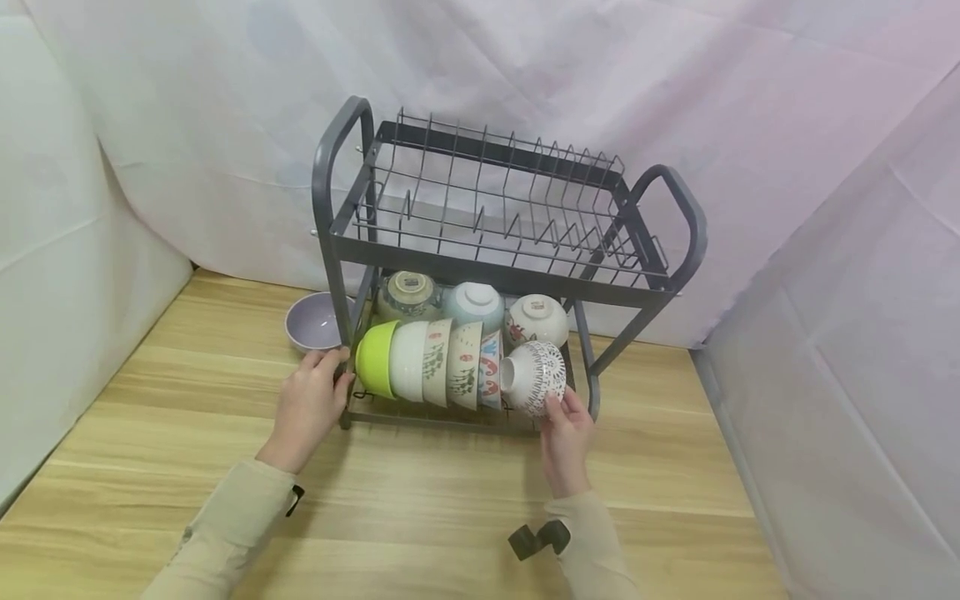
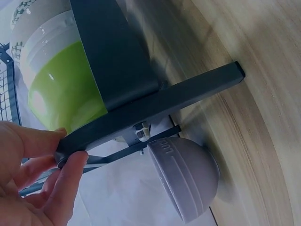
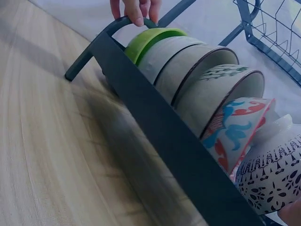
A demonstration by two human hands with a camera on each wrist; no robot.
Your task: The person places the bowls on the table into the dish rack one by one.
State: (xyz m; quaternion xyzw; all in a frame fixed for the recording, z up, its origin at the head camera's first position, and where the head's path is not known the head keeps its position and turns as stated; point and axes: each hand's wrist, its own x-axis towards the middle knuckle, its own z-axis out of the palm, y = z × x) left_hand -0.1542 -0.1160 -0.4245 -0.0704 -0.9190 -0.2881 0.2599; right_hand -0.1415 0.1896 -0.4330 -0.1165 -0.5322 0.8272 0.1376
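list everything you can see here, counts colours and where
dish rack: 1, dark grey, two tiers, on the table against the backdrop; top tier holds nothing
green bowl: 1, lime green, on edge at the left end of the lower tier's front row
pale bowls: 4, white and cream with green or red-blue patterns, on edge in the row right of the green one
patterned bowl: 1, white with dark lacy print, right end of the row
back-row bowls: 3, patterned, pale blue and white, upside down behind the row
lilac bowl: 1, upright on the table left of the rack
table: 1, light wood
backdrop: white cloth
left hand: grips the rack's front-left post
right hand: holds the patterned bowl
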